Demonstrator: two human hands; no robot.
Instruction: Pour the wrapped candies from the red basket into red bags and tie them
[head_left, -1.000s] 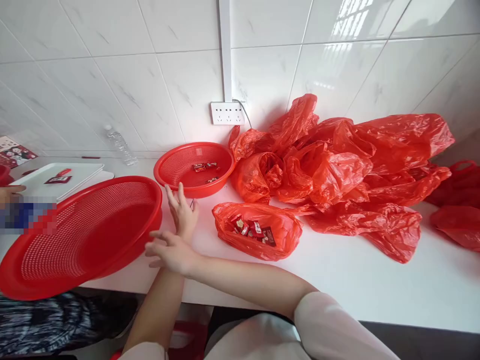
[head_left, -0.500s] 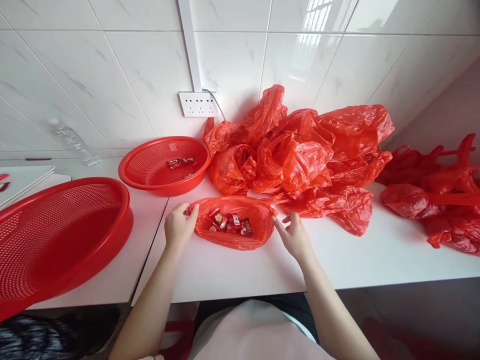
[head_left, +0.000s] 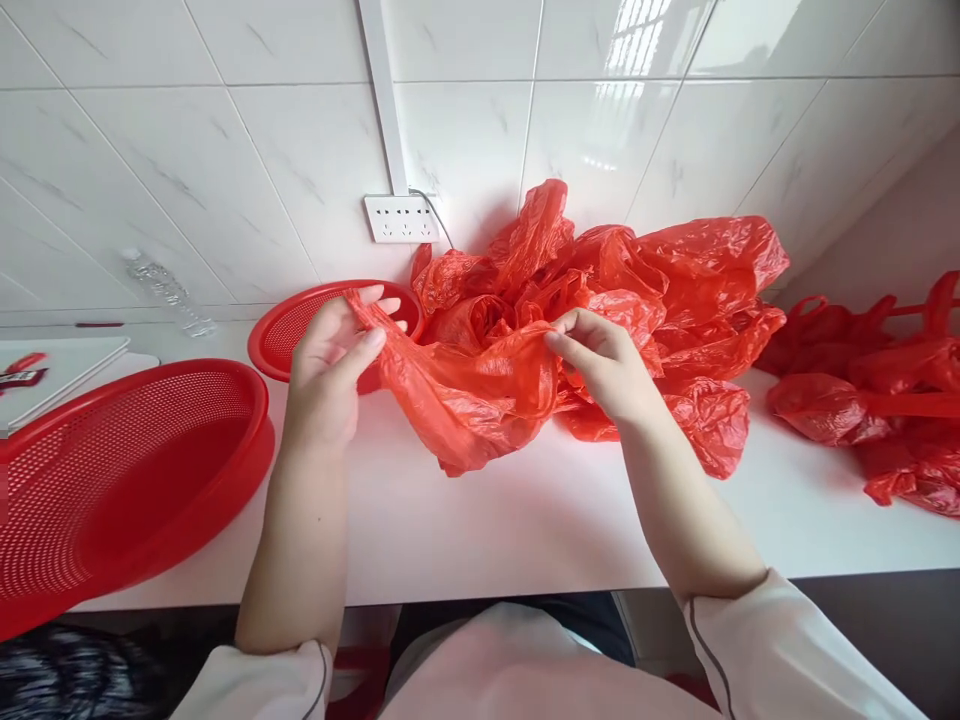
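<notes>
A thin red plastic bag (head_left: pixel 480 400) hangs between my two hands above the white table. My left hand (head_left: pixel 341 350) has its handle end looped over the palm, with the thumb against it and the other fingers curled. The bag's right edge is pinched between thumb and fingers of my right hand (head_left: pixel 589 350). Whatever lies inside the bag is hidden by its folds. Behind my left hand stands a small red perforated basket (head_left: pixel 289 325), partly covered.
A large red basket (head_left: pixel 187 480) sits at the left. Crumpled red bags (head_left: pixel 697 270) are heaped against the tiled wall, with more bags (head_left: pixel 885 380) at far right. A clear bottle (head_left: pixel 169 290), white trays (head_left: pixel 67 370) and a power socket (head_left: pixel 403 219) are at the back.
Both hands have risen from the table with the red bag, lifting and stretching its top. The wrapped snacks that showed in its opening are now out of sight.
</notes>
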